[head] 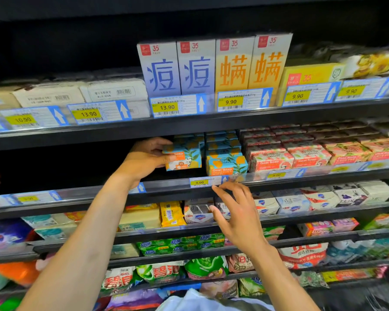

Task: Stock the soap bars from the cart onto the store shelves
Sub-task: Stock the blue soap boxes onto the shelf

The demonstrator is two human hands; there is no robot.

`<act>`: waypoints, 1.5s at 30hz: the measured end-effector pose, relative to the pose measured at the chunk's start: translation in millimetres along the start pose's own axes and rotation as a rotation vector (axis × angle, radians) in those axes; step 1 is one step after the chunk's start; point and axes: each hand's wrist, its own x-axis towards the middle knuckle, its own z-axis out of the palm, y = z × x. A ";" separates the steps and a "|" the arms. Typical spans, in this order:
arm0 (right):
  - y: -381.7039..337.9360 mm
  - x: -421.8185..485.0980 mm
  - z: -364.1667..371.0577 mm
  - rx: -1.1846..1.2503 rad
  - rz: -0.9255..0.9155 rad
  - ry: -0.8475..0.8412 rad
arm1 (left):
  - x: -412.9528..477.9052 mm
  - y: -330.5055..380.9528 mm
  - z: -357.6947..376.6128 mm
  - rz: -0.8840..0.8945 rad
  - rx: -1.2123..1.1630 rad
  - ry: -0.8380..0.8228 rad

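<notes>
A blue soap box (184, 157) is gripped at its end by the left hand (144, 160). It is held over the middle shelf (166, 187), just beside a pile of the same blue boxes (225, 153). Nothing is held by the right hand (236, 212); its fingers are spread loose near the yellow price tag (199, 182). Some soap looks stocked already. A big dark gap (65, 167) is seen to the left, so more boxes are likely needed. The cart cannot be seen, so what is left cannot be told.
</notes>
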 end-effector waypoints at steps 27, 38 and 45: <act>-20.0 -0.3 -7.4 -0.120 0.035 -0.029 | 14.5 -4.9 16.8 0.117 0.551 0.013; -82.2 -90.3 -63.6 -0.413 0.430 -0.130 | -126.9 -16.8 54.4 0.656 0.927 -0.226; -92.5 -191.1 -131.5 -0.541 0.724 -0.161 | -185.2 -33.4 141.2 0.706 0.947 -0.532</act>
